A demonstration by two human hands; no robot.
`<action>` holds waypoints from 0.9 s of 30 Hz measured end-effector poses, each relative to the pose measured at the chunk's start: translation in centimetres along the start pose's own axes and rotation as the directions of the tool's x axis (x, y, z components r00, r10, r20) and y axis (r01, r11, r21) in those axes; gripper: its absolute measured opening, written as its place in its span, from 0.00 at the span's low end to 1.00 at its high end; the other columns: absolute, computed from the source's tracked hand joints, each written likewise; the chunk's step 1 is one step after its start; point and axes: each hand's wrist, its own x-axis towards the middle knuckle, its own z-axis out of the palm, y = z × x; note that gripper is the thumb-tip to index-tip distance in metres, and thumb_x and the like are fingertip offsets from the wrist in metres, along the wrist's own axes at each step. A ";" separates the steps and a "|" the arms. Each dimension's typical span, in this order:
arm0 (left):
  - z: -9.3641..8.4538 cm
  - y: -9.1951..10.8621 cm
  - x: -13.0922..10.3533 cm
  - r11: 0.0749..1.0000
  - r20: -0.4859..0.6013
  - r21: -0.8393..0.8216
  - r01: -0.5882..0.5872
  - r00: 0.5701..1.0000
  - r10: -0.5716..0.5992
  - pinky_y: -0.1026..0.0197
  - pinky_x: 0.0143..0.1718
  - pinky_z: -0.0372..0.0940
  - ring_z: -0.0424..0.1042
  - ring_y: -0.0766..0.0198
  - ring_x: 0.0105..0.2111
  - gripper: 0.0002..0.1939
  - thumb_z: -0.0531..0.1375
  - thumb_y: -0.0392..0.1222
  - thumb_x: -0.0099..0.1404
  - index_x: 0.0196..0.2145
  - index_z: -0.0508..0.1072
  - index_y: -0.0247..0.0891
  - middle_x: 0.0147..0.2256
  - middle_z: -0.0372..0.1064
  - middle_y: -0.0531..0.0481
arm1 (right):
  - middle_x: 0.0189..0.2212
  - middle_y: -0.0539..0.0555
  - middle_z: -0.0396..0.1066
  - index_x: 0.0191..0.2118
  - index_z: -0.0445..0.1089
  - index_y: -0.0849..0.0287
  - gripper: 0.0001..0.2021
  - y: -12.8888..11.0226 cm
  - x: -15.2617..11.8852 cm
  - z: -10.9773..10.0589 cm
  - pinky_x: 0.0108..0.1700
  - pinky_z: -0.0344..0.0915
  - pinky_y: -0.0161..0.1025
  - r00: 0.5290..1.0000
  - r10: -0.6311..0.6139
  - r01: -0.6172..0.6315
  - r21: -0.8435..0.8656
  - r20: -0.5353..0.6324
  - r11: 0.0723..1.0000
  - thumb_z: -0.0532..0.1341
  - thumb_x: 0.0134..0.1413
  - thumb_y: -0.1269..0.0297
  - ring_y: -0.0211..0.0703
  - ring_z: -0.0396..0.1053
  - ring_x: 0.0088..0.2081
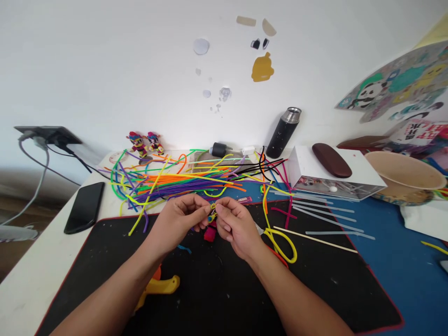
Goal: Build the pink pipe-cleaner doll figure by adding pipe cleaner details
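My left hand (pixel 191 212) and my right hand (pixel 238 224) meet above the black mat, thumbs and fingertips pinched together. Between them is a small piece of bent yellow pipe cleaner (pixel 212 217) with a bit of blue on it; fingers hide part of it. Just below hangs or lies a small red piece (pixel 210 234); whether it is joined to the yellow one I cannot tell. Behind my hands spreads a pile of coloured pipe cleaners (pixel 182 179). A yellow tool with an orange part (pixel 163 285) lies partly under my left forearm.
A black phone (pixel 84 207) lies at left. Two small figurines (pixel 138 143), a black flask (pixel 283 133) and a white box (pixel 315 170) with a maroon case (pixel 332 160) stand along the wall. Translucent sticks (pixel 329 214), a wooden stick (pixel 315 239) and a yellow loop (pixel 283 245) lie right.
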 end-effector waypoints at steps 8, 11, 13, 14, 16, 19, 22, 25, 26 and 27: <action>0.2 0.5 -0.3 0.999 0.008 0.036 0.009 1.000 -0.010 0.68 0.24 0.67 0.70 0.68 0.21 0.19 0.74 0.55 0.58 0.30 0.77 0.37 0.21 0.75 0.54 | 0.15 0.37 0.56 0.36 0.71 0.58 0.19 0.0 0.0 0.0 0.16 0.43 0.27 1.000 0.003 -0.003 -0.005 -0.001 1.000 0.76 0.53 0.50 0.27 0.44 0.15; 0.3 0.6 -0.3 0.999 0.003 0.040 0.019 1.000 -0.019 0.67 0.24 0.67 0.70 0.68 0.21 0.19 0.75 0.55 0.57 0.29 0.77 0.37 0.21 0.75 0.53 | 0.16 0.37 0.56 0.36 0.72 0.58 0.19 -0.1 0.0 0.0 0.16 0.43 0.27 1.000 0.006 -0.006 0.004 -0.003 1.000 0.76 0.53 0.51 0.27 0.44 0.15; 0.3 0.6 -0.2 0.999 0.000 0.037 0.024 1.000 -0.024 0.67 0.24 0.67 0.71 0.67 0.21 0.19 0.75 0.55 0.57 0.29 0.77 0.37 0.21 0.75 0.53 | 0.16 0.37 0.56 0.36 0.72 0.58 0.19 0.0 0.0 0.0 0.16 0.43 0.27 1.000 0.006 -0.006 0.011 -0.004 1.000 0.77 0.53 0.51 0.27 0.44 0.15; 0.3 0.6 -0.2 0.999 0.000 0.034 0.027 1.000 -0.027 0.67 0.24 0.67 0.71 0.67 0.21 0.19 0.75 0.55 0.57 0.30 0.77 0.37 0.22 0.75 0.53 | 0.16 0.37 0.56 0.36 0.72 0.58 0.19 0.0 0.0 0.0 0.16 0.43 0.27 1.000 0.006 -0.006 0.012 -0.004 1.000 0.76 0.53 0.51 0.27 0.44 0.15; 0.4 0.6 -0.2 0.999 0.000 0.028 0.033 0.999 -0.033 0.67 0.24 0.67 0.71 0.67 0.21 0.19 0.75 0.55 0.56 0.30 0.78 0.37 0.22 0.75 0.53 | 0.15 0.37 0.56 0.36 0.72 0.58 0.19 0.0 0.0 0.0 0.16 0.43 0.27 1.000 0.005 -0.005 0.011 -0.004 1.000 0.76 0.53 0.51 0.26 0.44 0.15; 0.4 0.5 -0.2 0.999 0.002 0.021 0.040 0.999 -0.040 0.66 0.23 0.67 0.72 0.66 0.22 0.19 0.75 0.55 0.56 0.31 0.78 0.37 0.22 0.75 0.53 | 0.15 0.37 0.56 0.36 0.71 0.58 0.19 0.1 0.0 -0.1 0.16 0.42 0.27 1.000 0.004 -0.004 0.008 -0.006 1.000 0.76 0.53 0.51 0.26 0.44 0.15; 0.4 0.5 -0.2 0.999 0.001 0.025 0.040 0.999 -0.040 0.66 0.24 0.67 0.72 0.66 0.22 0.19 0.75 0.55 0.56 0.31 0.78 0.37 0.22 0.75 0.53 | 0.15 0.37 0.56 0.36 0.71 0.58 0.19 0.2 0.0 -0.1 0.16 0.42 0.27 1.000 0.005 -0.005 0.001 -0.008 1.000 0.76 0.54 0.51 0.26 0.44 0.15; 0.3 0.6 -0.3 0.999 0.001 0.032 0.029 1.000 -0.029 0.66 0.24 0.67 0.71 0.66 0.22 0.18 0.75 0.54 0.57 0.31 0.78 0.37 0.22 0.75 0.53 | 0.16 0.37 0.56 0.36 0.71 0.58 0.19 0.2 0.0 0.0 0.16 0.42 0.27 1.000 0.005 -0.005 0.001 -0.015 1.000 0.76 0.53 0.50 0.27 0.44 0.15; 0.2 0.6 -0.3 0.999 -0.002 0.029 0.024 1.000 -0.024 0.67 0.24 0.67 0.71 0.67 0.21 0.18 0.75 0.54 0.57 0.31 0.78 0.37 0.22 0.75 0.53 | 0.16 0.37 0.56 0.36 0.71 0.58 0.20 0.1 0.0 0.0 0.16 0.42 0.27 1.000 0.004 -0.004 0.004 -0.019 1.000 0.76 0.53 0.50 0.27 0.44 0.15; 0.1 0.7 -0.3 1.000 -0.008 0.025 0.017 1.000 -0.016 0.67 0.24 0.67 0.71 0.67 0.21 0.18 0.75 0.54 0.57 0.31 0.78 0.37 0.22 0.75 0.54 | 0.16 0.37 0.56 0.36 0.71 0.58 0.20 0.1 0.0 0.1 0.16 0.42 0.27 1.000 0.004 -0.004 0.007 -0.021 1.000 0.76 0.53 0.49 0.27 0.44 0.15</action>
